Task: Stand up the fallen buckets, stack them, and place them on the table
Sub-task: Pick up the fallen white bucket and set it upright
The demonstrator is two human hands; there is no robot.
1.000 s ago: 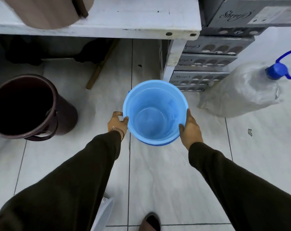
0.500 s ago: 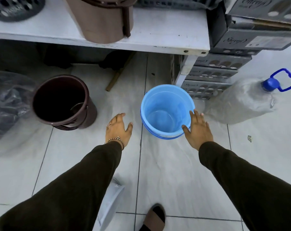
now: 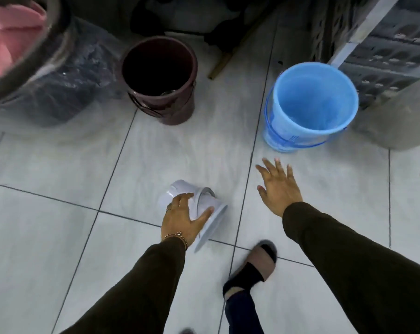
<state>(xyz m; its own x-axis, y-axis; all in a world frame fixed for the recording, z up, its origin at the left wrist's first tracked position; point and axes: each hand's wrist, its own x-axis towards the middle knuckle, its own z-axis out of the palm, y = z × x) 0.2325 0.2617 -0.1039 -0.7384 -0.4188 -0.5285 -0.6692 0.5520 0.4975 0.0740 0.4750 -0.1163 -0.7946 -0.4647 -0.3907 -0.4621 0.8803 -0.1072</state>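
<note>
A small white bucket (image 3: 180, 191) lies on its side on the tiled floor, its rim toward me and its base pointing away. My left hand (image 3: 181, 219) rests over its wall, fingers and thumb wrapped around it. A blue bucket (image 3: 307, 104) stands upright at the right, near the table leg. A dark maroon bucket (image 3: 160, 78) stands upright at the back centre. My right hand (image 3: 277, 186) hovers open above the floor between the white and blue buckets, fingers spread, holding nothing.
A plastic-wrapped bundle (image 3: 52, 92) and a pink-lined tub (image 3: 11, 39) sit at the left. Stacked grey crates (image 3: 382, 56) and a white table leg (image 3: 343, 49) stand at the right. A wooden stick (image 3: 230, 54) lies under the table. My sandalled foot (image 3: 250, 268) stands near the white bucket.
Both hands let go of the blue bucket, which now stands on the floor. My view swung down and left. My left hand moved onto the fallen white bucket.
</note>
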